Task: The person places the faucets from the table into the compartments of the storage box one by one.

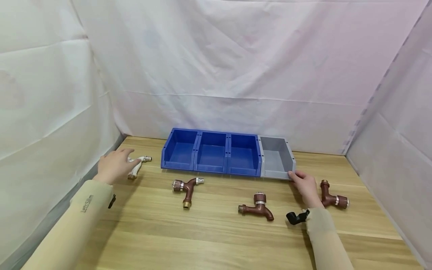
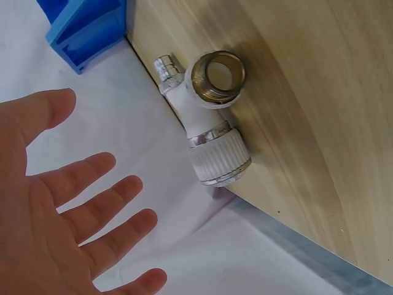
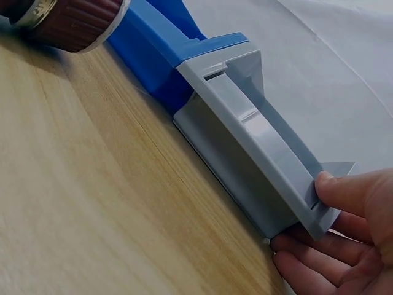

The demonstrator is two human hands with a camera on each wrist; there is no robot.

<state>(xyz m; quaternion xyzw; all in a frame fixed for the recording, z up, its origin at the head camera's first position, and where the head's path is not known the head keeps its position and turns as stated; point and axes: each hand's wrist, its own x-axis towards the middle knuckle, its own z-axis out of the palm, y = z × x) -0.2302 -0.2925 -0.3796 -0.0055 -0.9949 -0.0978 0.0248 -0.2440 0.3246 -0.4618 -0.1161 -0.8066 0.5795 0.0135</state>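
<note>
R hand fingers pinch gray bin, L hand fingers spread nr white tap well left of bin; it + 3 brown taps on tabletop, 0/4 binned.

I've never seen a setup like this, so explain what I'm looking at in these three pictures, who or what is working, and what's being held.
There is no machine here: a person works with two bare hands. The wide picture comes from a camera on the head, looking down; the other two come from cameras on each wrist. On the wooden table stand three blue bins and one grey bin in a row. Three brown taps and a white tap lie around them. The right hand has its grip on the grey bin's near right corner, thumb above and fingers below. The left hand is open near the white tap and holds nothing.
</note>
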